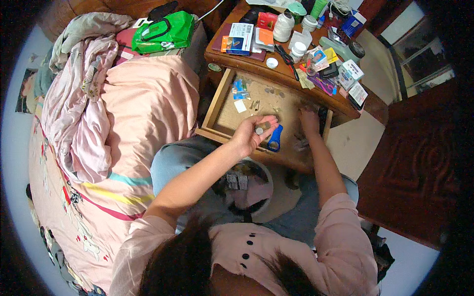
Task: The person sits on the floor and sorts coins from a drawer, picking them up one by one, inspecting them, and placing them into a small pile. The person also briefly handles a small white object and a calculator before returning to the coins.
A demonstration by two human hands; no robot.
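Note:
My left hand (253, 136) is palm up over the front of an open wooden drawer (216, 99), with several coins (260, 129) cupped in it. Just right of those fingers lies a blue plastic tool with a round hole (274, 139). My right hand (308, 114) reaches down inside the drawer's right end; shadow hides its fingertips and whatever they touch. Loose coins (272, 90) are scattered toward the drawer's back. At its left are small blue packets (240, 88), a white square (240, 106) and small metal pieces (254, 105).
Above the drawer, the wooden nightstand top (237, 61) is crowded with a cone of white thread (284, 27), a white bottle (297, 51), boxes and cards. A bed (148, 96) stands close on the left, bearing a green pack (163, 32). Between my knees is a round bin (251, 188).

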